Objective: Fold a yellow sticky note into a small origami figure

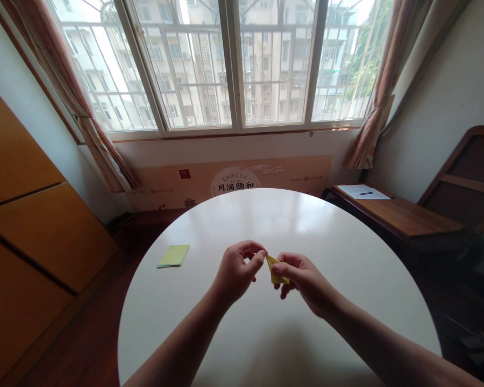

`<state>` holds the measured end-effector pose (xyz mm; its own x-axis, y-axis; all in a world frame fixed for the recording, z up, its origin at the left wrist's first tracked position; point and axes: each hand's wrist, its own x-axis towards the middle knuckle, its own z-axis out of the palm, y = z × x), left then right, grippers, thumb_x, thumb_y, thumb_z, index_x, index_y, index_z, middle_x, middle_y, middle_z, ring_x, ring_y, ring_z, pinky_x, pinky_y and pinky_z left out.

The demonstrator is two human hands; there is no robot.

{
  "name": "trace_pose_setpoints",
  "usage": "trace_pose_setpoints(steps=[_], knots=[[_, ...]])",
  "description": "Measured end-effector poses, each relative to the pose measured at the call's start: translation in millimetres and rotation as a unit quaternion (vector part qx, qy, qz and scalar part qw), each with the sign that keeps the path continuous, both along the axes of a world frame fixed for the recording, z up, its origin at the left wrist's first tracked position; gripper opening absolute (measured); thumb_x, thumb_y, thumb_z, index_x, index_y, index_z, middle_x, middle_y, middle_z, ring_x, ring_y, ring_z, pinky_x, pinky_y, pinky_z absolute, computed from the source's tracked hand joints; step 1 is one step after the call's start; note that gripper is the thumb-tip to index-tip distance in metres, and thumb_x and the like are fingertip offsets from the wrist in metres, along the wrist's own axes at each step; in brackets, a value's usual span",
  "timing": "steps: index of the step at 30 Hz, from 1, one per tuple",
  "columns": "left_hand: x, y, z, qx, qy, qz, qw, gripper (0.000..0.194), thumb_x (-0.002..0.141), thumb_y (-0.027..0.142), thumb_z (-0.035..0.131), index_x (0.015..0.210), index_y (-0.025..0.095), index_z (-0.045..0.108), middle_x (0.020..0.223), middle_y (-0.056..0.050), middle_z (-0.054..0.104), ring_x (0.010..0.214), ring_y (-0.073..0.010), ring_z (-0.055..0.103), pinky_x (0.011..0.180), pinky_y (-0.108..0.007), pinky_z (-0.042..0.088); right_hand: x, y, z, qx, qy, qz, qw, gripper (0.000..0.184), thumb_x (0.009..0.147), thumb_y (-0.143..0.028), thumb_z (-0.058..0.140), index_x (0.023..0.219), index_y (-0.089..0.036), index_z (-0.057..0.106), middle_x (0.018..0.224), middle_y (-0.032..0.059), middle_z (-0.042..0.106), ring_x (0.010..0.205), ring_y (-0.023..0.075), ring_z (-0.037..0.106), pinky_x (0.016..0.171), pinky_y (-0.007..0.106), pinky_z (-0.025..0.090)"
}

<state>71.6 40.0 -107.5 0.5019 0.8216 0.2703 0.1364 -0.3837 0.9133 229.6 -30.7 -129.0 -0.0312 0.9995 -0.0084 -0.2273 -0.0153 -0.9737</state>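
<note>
From the head view, we see our two hands close together over the middle of the round white table (306, 215), joined by one small piece of folded yellow paper (281, 275). Our right hand (308, 277) is clamped on its wider lower part, the thumb lying flat across the front and the fingers curled behind. Our left hand (237, 274) has thumb and forefinger tips brought together at the narrow upper point of the paper; the exact contact there is too small for us to make out. The paper tapers toward that point and seems to be held up off the tabletop.

To work this narrow end well, we judge that the right thumb should press firmly enough to stop the layers from sliding, yet lightly enough not to crush them. At the tip, a small, exact pinch with the edges lined up should serve us better than a hard squeeze, since thin paper probably keeps any stray crease. If the layers drift, resting the piece on the hard tabletop would give us a firmer backing for pressing a fold.

The stack of yellow-green paper squares (174, 255) lies on the table to our left, well apart from both hands.
</note>
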Motion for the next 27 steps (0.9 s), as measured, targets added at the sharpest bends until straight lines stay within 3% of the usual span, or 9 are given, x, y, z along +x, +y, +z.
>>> trace_pose_setpoints(steps=[7,12,22,27], knots=[[1,-2,-3.2,0.073,0.055,0.062,0.994,0.021,0.085,0.031,0.056,0.079,0.015,0.068,0.066,-0.003,0.066,0.053,-0.0127,0.058,0.043,-0.020,0.048,-1,1,-3.4,0.035,-0.044,-0.018,0.998,0.025,0.077,-0.038,0.069,0.069,-0.017,0.059,0.065,0.0025,0.064,0.060,0.0152,0.058,0.048,0.024,0.045],[-1,2,-2.5,0.076,0.035,0.093,0.992,0.021,0.086,0.033,0.055,0.082,0.015,0.067,0.068,-0.003,0.066,0.054,-0.0140,0.059,0.041,-0.020,0.046,-1,0,-0.2,0.005,-0.032,-0.026,0.999,0.026,0.075,-0.038,0.069,0.065,-0.018,0.056,0.062,0.0018,0.062,0.060,0.0156,0.058,0.049,0.025,0.045],[-12,4,10.0,0.150,0.096,-0.032,0.983,0.021,0.089,0.033,0.056,0.095,0.017,0.069,0.092,-0.007,0.069,0.074,-0.0157,0.063,0.051,-0.020,0.048,0,0,1.2,-0.014,0.007,-0.011,1.000,0.019,0.073,-0.029,0.066,0.064,-0.018,0.054,0.059,-0.0001,0.060,0.058,0.0147,0.057,0.049,0.024,0.045],[-12,3,11.8,0.179,0.132,-0.077,0.972,0.023,0.091,0.033,0.053,0.081,0.016,0.064,0.079,-0.004,0.065,0.069,-0.0150,0.059,0.053,-0.022,0.044,-1,0,1.2,-0.019,-0.006,0.009,1.000,0.017,0.071,-0.029,0.066,0.064,-0.018,0.054,0.059,-0.0007,0.059,0.057,0.0145,0.057,0.049,0.024,0.045]])
